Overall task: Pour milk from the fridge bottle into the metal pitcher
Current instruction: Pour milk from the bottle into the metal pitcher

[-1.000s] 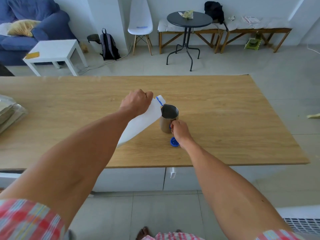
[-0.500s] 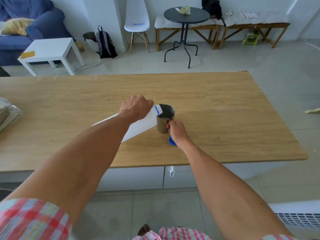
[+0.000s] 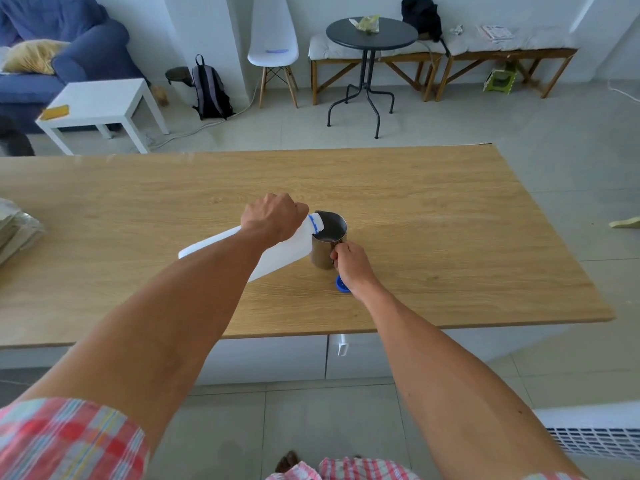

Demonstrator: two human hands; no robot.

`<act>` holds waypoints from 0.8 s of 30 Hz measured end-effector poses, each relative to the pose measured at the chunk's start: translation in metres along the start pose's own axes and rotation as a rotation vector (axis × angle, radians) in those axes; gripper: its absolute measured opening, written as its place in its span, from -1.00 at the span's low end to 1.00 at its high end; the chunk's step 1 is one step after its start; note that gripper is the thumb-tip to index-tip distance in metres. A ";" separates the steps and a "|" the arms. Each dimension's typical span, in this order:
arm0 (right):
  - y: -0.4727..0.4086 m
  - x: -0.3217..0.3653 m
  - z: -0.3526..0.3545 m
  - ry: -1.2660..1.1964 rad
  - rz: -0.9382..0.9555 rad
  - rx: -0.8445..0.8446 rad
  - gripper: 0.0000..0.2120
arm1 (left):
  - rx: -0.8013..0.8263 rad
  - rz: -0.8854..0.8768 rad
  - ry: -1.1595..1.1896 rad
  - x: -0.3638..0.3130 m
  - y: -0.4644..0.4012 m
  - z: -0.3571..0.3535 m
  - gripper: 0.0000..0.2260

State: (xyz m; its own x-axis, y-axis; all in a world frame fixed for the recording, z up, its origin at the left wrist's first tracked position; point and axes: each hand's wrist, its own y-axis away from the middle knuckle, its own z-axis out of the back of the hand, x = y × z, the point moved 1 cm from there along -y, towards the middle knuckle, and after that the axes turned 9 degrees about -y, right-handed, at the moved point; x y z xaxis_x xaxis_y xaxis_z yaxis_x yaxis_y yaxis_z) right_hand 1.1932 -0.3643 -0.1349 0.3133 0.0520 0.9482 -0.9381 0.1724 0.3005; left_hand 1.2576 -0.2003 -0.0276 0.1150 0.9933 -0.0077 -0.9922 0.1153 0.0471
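My left hand grips a white plastic milk bottle near its neck. The bottle is tipped almost flat, its open mouth with a blue ring resting over the rim of the metal pitcher. The pitcher stands upright on the wooden table. My right hand is closed on the pitcher's handle at its near side. The blue bottle cap lies on the table just below my right hand, partly hidden by it. A dark liquid surface shows low inside the pitcher; no stream is visible.
A stack of plastic-wrapped items lies at the table's left edge. Beyond the table stand a white side table, a white chair, a round dark table and wooden benches. A white radiator grille is at my lower right.
The bottle has tipped further down toward horizontal, its mouth lowering onto the pitcher's rim. My right hand has stayed on the handle. My head has shifted slightly.
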 end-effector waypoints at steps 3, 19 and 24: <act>0.000 0.001 -0.001 0.001 -0.006 -0.001 -0.71 | 0.007 -0.002 -0.005 0.000 -0.001 0.001 -0.62; 0.000 0.001 -0.002 0.003 -0.029 0.007 -0.72 | 0.043 -0.022 -0.051 -0.004 -0.008 0.007 -0.64; 0.000 0.002 -0.003 0.001 -0.027 0.010 -0.74 | 0.050 -0.032 -0.054 -0.005 -0.010 0.010 -0.64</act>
State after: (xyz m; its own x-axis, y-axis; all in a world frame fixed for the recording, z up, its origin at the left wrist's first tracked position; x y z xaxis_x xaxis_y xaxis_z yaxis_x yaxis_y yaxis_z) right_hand 1.1938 -0.3614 -0.1335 0.3391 0.0484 0.9395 -0.9305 0.1642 0.3273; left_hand 1.2676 -0.2063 -0.0182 0.1504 0.9877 0.0438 -0.9845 0.1456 0.0976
